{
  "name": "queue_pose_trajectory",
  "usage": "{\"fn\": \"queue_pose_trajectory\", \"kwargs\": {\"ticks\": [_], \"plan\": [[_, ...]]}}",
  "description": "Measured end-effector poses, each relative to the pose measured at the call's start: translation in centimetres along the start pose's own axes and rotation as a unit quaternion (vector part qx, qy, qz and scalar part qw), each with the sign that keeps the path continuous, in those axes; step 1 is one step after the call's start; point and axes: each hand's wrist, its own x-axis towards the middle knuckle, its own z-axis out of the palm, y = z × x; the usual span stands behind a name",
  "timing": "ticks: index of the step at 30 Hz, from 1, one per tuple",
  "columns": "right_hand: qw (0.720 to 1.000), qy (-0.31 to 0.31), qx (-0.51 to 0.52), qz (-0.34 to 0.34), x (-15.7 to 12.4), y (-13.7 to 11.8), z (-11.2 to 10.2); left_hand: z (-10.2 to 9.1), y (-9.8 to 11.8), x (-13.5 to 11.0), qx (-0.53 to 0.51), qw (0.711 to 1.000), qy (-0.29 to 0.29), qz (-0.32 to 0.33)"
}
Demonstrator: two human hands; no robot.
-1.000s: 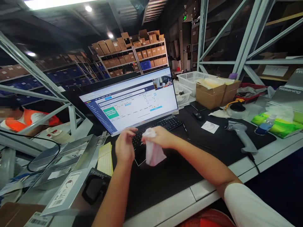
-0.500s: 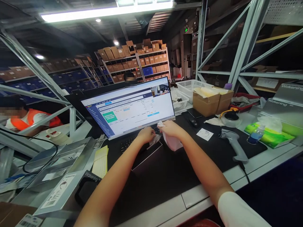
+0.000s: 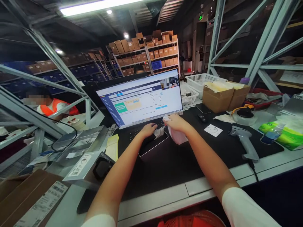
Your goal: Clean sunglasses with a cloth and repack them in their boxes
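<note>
My left hand [image 3: 148, 130] lies over the keyboard of a large laptop [image 3: 146, 104], its fingers reaching toward the keys and nothing visibly in its grip. Close beside it, a grey crumpled cloth [image 3: 160, 132] rests on the laptop's palm rest. On the right of the keyboard, my right hand [image 3: 177, 122] is closed on a white tissue [image 3: 178, 136], which hangs below the fingers, with a small tuft poking out above. The laptop screen shows a web page with a green block.
To the right are a mouse [image 3: 201, 118], a white card [image 3: 213, 130], a barcode scanner [image 3: 245, 143], a spray bottle [image 3: 272, 134] and a tissue pack [image 3: 292, 135]. Boxes [image 3: 86, 167] and yellow paper slips [image 3: 112, 147] sit left. A person in an orange vest [image 3: 58, 106] is beyond the rack.
My left hand has uncurled from the grey cloth and stretched its fingers over the keys. My right hand keeps the tissue. The view has turned a little left.
</note>
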Motion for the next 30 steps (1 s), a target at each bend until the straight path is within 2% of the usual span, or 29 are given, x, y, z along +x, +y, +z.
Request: {"fn": "queue_pose_trajectory", "kwargs": {"ticks": [4,8,10,12,14,17,19,22,24,27,28,30], "plan": [[1.000,-0.012,-0.017,0.013,0.3,0.5,-0.1,1.2,-0.2,0.8,-0.041,0.998,-0.033,-0.025],[0.999,-0.009,-0.019,0.026,0.8,1.3,-0.5,0.7,-0.3,2.1,-0.065,0.996,-0.051,-0.033],[1.000,-0.003,-0.012,0.028,0.9,1.5,-0.5,0.2,-0.5,2.5,-0.075,0.996,-0.037,-0.033],[1.000,0.007,-0.001,0.028,1.0,1.7,-0.4,-0.4,-0.5,2.4,-0.086,0.996,0.006,-0.027],[0.999,0.019,0.016,0.024,0.9,1.5,-0.3,-1.5,-0.2,2.1,-0.099,0.992,0.081,-0.014],[0.998,0.041,0.049,0.015,0.5,0.9,-0.4,-4.3,1.0,0.7,-0.126,0.971,0.204,0.015],[0.996,0.057,0.067,0.005,0.1,0.3,-0.5,-6.5,2.2,-1.0,-0.147,0.958,0.242,0.036],[0.984,0.071,0.158,-0.045,-0.8,-0.8,-0.5,-8.9,4.0,-4.5,-0.189,0.957,0.200,0.088],[0.957,0.046,0.271,-0.090,-1.6,-1.7,-0.3,-9.6,5.0,-6.9,-0.196,0.959,0.149,0.139],[0.909,-0.034,0.392,-0.137,-3.1,-3.5,0.4,-9.2,5.5,-9.7,-0.132,0.962,0.105,0.213],[0.903,-0.060,0.398,-0.150,-3.5,-4.2,0.6,-8.9,5.5,-10.3,-0.111,0.962,0.099,0.230],[0.910,-0.102,0.360,-0.177,-4.2,-5.5,1.1,-8.2,5.1,-11.1,-0.091,0.961,0.089,0.245]]}}
